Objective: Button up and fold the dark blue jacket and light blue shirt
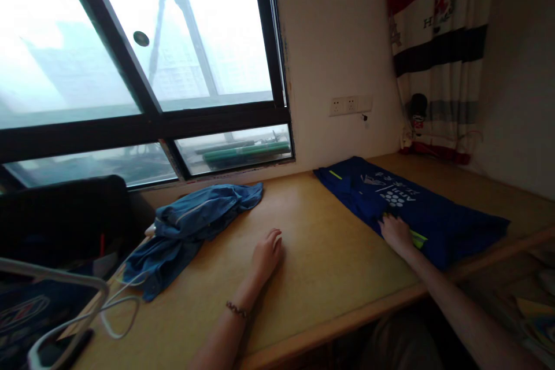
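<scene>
A dark blue garment point(442, 208) with white print and yellow-green strips lies folded flat on the right of the wooden table point(316, 243). My right hand point(396, 234) is at its near left edge, fingers curled onto the cloth. My left hand point(267, 254), with a beaded bracelet on the wrist, rests on the bare tabletop, its fingers loosely bent and slightly apart with nothing in them. To the left of that hand, a lighter blue denim-like garment point(191, 225) lies crumpled.
A white cable point(119, 332) and a pale curved tube point(97, 286) are at the left end. Behind the table are a window point(160, 127), wall sockets point(350, 105) and a striped curtain point(440, 58). A black chair back or bag point(65, 219) stands at the left.
</scene>
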